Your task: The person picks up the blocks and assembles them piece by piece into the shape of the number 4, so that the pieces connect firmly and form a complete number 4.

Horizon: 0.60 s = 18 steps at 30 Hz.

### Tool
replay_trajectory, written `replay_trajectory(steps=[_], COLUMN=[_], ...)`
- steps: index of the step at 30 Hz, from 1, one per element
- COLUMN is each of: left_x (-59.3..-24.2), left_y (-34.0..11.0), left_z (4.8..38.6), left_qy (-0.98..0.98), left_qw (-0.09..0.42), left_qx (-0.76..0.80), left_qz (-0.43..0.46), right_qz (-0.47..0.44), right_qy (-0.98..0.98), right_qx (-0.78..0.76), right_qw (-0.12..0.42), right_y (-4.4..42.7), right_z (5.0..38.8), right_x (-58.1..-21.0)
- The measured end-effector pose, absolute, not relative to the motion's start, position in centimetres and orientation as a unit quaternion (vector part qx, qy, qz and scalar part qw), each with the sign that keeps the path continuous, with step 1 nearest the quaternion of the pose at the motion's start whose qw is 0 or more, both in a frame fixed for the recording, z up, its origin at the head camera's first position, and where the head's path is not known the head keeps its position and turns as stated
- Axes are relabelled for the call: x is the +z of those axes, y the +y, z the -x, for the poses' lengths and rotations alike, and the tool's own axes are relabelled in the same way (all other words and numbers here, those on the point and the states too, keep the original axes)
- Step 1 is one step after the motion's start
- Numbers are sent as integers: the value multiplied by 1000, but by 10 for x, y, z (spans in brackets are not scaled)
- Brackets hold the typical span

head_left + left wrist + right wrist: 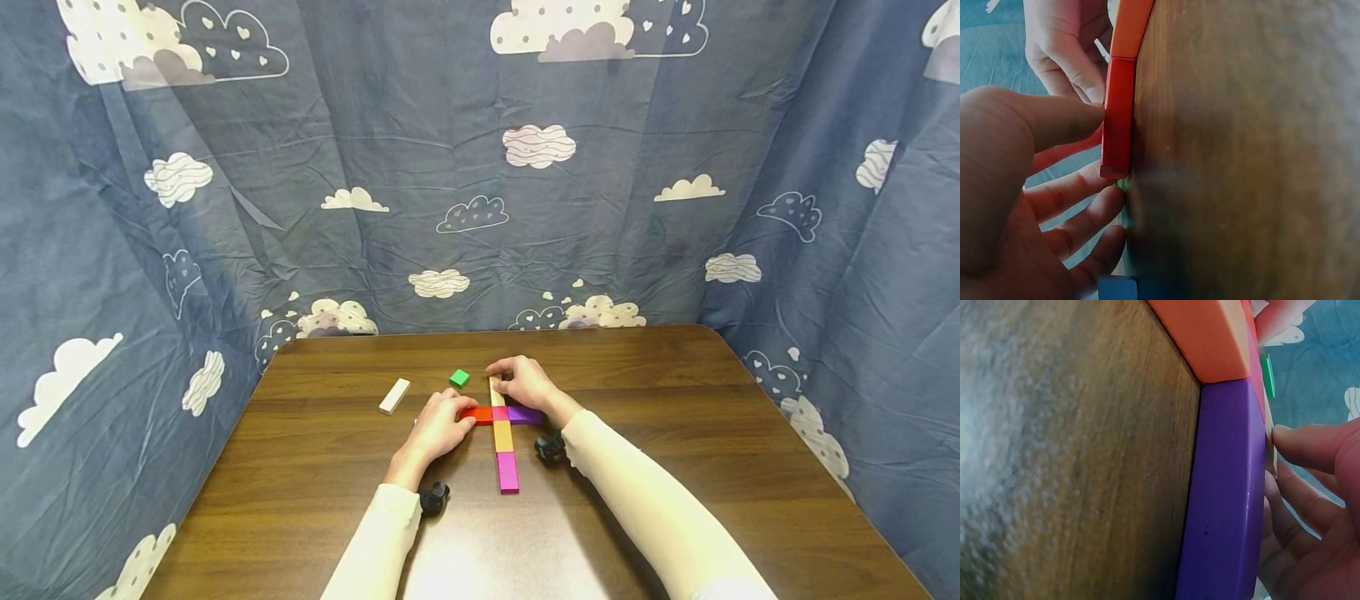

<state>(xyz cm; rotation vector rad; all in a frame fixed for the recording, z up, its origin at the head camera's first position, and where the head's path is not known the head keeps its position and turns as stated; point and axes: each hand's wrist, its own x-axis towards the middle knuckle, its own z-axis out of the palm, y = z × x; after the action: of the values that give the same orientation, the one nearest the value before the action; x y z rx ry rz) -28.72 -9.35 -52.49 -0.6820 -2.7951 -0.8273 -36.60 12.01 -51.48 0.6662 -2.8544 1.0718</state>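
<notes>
My left hand (438,425) pinches the red block (1119,119) between thumb and forefinger, its other fingers spread beside it. My right hand (527,383) holds the far, pale wooden block (496,395) by its sides. These blocks lie flat in a cross around a pink block (500,412). A purple block (1222,487) forms the right arm, and red the left. Toward me run an orange block (502,436) and then a magenta block (507,472). Near the left fingers, a blue block (1117,287) is mostly hidden from the head view.
A small green block (459,378) lies beyond the left hand, and a white block (394,396) to its left. All rest on a brown wooden table (315,475). Blue cloud-patterned curtains (420,167) surround its back and sides. Black devices sit at both wrists.
</notes>
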Motion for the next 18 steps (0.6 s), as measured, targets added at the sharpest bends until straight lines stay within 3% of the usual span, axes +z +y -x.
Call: replay_trajectory(steps=[12,18], left_x=[-519,-511], left_y=[-106,-117], left_z=[287,288], left_qy=[-922,-920], left_qw=[49,42], left_qx=[-310,-319], left_qz=[227,223], right_qz=[-234,-241], right_qy=[-913,-921], right_qx=[334,304], right_qw=[6,30], right_y=[122,129], right_z=[359,350], right_x=[-504,-495])
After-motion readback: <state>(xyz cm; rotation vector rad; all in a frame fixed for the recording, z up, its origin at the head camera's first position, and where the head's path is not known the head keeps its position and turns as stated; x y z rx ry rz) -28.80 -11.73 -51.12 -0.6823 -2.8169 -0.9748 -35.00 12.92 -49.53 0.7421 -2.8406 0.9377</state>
